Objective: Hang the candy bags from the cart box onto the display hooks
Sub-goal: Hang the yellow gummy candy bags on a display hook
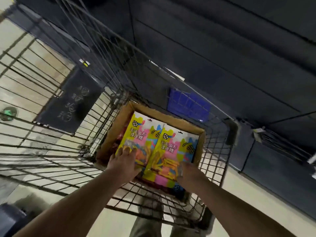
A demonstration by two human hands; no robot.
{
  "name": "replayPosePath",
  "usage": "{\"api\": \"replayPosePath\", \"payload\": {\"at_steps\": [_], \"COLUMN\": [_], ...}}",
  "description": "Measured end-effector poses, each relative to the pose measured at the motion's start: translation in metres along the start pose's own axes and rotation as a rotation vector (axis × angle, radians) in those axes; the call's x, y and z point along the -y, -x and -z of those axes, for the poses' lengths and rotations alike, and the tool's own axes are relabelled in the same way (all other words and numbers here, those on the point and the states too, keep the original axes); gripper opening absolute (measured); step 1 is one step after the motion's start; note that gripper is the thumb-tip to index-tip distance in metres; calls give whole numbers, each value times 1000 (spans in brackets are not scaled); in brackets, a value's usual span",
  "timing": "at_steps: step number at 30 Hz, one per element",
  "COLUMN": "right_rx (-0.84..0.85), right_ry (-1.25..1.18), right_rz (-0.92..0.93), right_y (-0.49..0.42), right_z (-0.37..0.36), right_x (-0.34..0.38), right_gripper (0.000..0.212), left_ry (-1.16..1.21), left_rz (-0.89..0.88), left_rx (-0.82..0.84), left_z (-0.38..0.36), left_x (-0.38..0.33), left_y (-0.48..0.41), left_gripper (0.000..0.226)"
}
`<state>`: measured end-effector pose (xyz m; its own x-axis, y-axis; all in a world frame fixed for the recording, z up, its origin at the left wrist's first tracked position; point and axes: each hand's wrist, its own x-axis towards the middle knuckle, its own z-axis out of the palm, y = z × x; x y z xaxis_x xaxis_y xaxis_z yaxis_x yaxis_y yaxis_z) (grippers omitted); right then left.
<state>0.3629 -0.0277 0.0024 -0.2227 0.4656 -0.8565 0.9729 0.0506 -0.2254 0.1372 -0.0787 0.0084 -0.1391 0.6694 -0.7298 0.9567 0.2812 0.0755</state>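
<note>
Left hand [122, 162] and right hand [189, 171] touch the candy bags [136, 134] in the box [117, 130]; grip unreadable, blurred. Box looks full, hanging all ahead.

Open-topped cardboard box [112, 134] standing in wire cart [56, 159]. Uppermost inside, flat and side by side: left candy bag [136, 134] at 9 o'clock of right candy bag [172, 146]. Yellow, pink and blue print, clear windows, hang-holes toward 12 o'clock.
</note>
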Motion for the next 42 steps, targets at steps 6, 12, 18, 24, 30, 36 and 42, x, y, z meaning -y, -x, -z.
{"api": "replayPosePath", "payload": {"at_steps": [6,12,18,24,30,36,42], "right_rx": [-34,-120,-203,-223,-130,-107,-196], "right_ry": [-290,-618,-736,-957,-1145,-1281,-1168], "right_rz": [-204,-294,-423,-506,-471,-437,-364], "right_y": [-44,-73,-84,-82,-91,-97,-82], "right_z": [-27,-43,-41,-40,-45,-51,-50], "right_x": [-4,-11,-16,-15,-17,-9,-6], "right_gripper": [69,88,70,79,43,59,46], "left_ry": [40,102,310,575,842,963,1071], "left_rz": [30,151,244,451,461,399,374], "left_rx": [42,98,122,-10,41,43,-1], "left_z": [-24,-37,-42,-30,-26,-37,-32], "left_x": [12,24,34,40,50,51,40], "left_y": [-45,-86,-114,-122,-112,-101,-87], "left_gripper": [76,92,103,98,57,35,40]}}
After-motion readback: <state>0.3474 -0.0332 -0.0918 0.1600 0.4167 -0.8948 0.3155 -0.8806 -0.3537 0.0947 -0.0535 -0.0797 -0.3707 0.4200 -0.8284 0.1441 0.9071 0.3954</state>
